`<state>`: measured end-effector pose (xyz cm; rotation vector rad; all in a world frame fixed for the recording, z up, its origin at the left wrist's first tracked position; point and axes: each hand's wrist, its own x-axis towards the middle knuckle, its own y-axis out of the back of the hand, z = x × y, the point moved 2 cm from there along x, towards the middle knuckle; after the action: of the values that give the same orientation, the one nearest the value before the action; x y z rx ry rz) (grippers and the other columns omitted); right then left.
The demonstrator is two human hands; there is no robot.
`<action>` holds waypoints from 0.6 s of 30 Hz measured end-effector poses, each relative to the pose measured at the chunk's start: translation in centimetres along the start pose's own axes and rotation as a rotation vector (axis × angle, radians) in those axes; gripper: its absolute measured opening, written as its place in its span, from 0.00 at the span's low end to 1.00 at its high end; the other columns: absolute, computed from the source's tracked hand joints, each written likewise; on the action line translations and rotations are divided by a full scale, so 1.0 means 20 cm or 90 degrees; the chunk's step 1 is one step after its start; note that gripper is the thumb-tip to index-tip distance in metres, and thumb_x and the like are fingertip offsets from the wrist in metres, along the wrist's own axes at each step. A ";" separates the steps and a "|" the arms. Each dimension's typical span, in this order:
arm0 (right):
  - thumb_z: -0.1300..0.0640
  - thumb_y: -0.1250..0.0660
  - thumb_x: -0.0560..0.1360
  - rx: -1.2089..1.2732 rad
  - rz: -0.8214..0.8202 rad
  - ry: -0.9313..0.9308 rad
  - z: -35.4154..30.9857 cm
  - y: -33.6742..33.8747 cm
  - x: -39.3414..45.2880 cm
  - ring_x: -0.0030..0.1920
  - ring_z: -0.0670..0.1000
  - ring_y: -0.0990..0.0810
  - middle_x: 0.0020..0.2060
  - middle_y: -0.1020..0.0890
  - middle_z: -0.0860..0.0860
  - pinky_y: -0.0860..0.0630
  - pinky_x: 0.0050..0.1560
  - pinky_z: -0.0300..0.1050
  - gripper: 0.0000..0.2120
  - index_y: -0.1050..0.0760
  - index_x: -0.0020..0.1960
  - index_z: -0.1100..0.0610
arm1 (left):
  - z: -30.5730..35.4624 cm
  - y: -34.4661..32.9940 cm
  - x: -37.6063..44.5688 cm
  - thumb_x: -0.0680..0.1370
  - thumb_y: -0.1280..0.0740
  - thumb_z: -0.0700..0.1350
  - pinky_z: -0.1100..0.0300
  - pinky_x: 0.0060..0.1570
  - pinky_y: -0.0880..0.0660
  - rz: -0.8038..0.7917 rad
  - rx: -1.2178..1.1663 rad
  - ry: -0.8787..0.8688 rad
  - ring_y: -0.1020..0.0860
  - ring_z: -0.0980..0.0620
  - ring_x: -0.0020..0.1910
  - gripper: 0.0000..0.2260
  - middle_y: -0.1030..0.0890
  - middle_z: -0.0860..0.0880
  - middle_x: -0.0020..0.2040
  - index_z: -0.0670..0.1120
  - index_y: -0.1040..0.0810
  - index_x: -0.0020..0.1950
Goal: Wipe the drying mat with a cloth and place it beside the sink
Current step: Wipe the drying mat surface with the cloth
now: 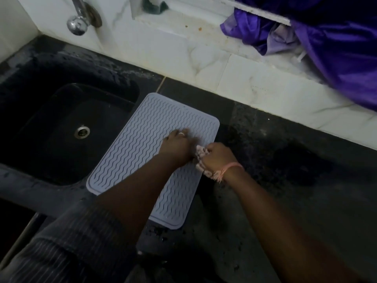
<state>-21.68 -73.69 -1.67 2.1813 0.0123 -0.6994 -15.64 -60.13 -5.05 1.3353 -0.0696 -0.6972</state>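
Drying mat (142, 139): pale grey, rectangular with rounded corners, soft rubbery look, raised zigzag ridges running its whole length inside a smooth flat border. It lies flat under my fingers, on the dark counter just right of the sink, its left edge overhanging the basin rim.

My left hand (177, 144): palm down on the mat, fingers spread flat and pressed against the ridges, gripping nothing. A thin metal ring (181, 133) on one finger.

My right hand (216, 156): at the mat's right edge, just beside and touching my left, fingers curled tight into a fist, clamped on the cloth.

Cloth (201, 158): pale pinkish, soft and crumpled, bunched between my two hands, a fold trailing below my right wrist onto the mat's edge.

Thread band (230, 168): pink-orange, frayed ends, round my right wrist.

Sink (67, 127): left of my fingers, black, glossy, rectangular basin with a round metal drain.

Counter (285, 170): dark speckled stone, wet patches, right of my fingers.

Tap (78, 23): chrome, rounded, far beyond my left fingers.

Wall (204, 58): white veined marble tile.

Purple fabric (336, 48): shiny, crumpled, far beyond my right fingers.
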 end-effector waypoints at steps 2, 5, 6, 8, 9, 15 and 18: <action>0.58 0.33 0.70 -0.024 0.003 0.007 -0.01 0.05 0.03 0.36 0.53 0.23 0.32 0.24 0.52 0.33 0.29 0.39 0.07 0.29 0.34 0.55 | -0.03 -0.02 -0.10 0.77 0.27 0.56 0.37 0.76 0.42 0.014 -0.008 0.001 0.47 0.39 0.81 0.32 0.44 0.48 0.83 0.63 0.36 0.78; 0.60 0.33 0.71 -0.077 -0.011 0.021 -0.01 0.02 0.04 0.42 0.56 0.20 0.40 0.21 0.55 0.27 0.36 0.42 0.01 0.24 0.42 0.58 | -0.10 -0.10 -0.28 0.76 0.27 0.58 0.37 0.77 0.47 -0.067 0.009 0.005 0.52 0.40 0.82 0.36 0.51 0.51 0.85 0.67 0.40 0.80; 0.59 0.32 0.71 -0.096 -0.011 0.031 -0.01 0.00 0.03 0.44 0.57 0.20 0.43 0.20 0.56 0.25 0.39 0.43 0.04 0.24 0.45 0.58 | -0.11 -0.13 -0.32 0.76 0.27 0.59 0.37 0.77 0.49 -0.090 0.027 0.004 0.55 0.40 0.83 0.38 0.55 0.51 0.85 0.67 0.44 0.81; 0.58 0.31 0.72 -0.111 -0.005 0.049 -0.03 -0.07 -0.03 0.48 0.59 0.19 0.46 0.19 0.57 0.26 0.42 0.44 0.07 0.24 0.48 0.59 | -0.11 -0.17 -0.36 0.76 0.27 0.60 0.37 0.78 0.51 -0.091 0.047 0.013 0.59 0.40 0.83 0.41 0.60 0.51 0.85 0.66 0.48 0.82; 0.57 0.31 0.73 -0.107 0.004 0.055 -0.03 -0.10 -0.07 0.48 0.59 0.19 0.48 0.19 0.57 0.25 0.43 0.44 0.07 0.23 0.50 0.59 | -0.10 -0.18 -0.36 0.76 0.27 0.59 0.37 0.78 0.51 -0.077 0.046 0.020 0.59 0.40 0.83 0.41 0.60 0.51 0.85 0.66 0.48 0.82; 0.55 0.27 0.74 -0.103 -0.033 0.087 0.02 -0.27 -0.35 0.48 0.54 0.18 0.49 0.18 0.53 0.20 0.46 0.47 0.11 0.23 0.54 0.56 | -0.10 -0.19 -0.35 0.76 0.27 0.59 0.37 0.78 0.45 -0.051 0.037 0.035 0.56 0.41 0.83 0.39 0.56 0.52 0.85 0.67 0.44 0.81; 0.56 0.27 0.73 -0.083 -0.032 0.076 0.04 -0.34 -0.44 0.49 0.56 0.18 0.50 0.18 0.55 0.28 0.43 0.42 0.11 0.23 0.53 0.57 | -0.10 -0.18 -0.36 0.76 0.28 0.61 0.38 0.78 0.44 -0.043 0.032 0.041 0.55 0.42 0.83 0.38 0.55 0.52 0.85 0.67 0.44 0.81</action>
<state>-31.14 -67.76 -2.67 2.1005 0.1713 -0.5788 -22.06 -55.16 -6.43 1.4127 0.0099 -0.7135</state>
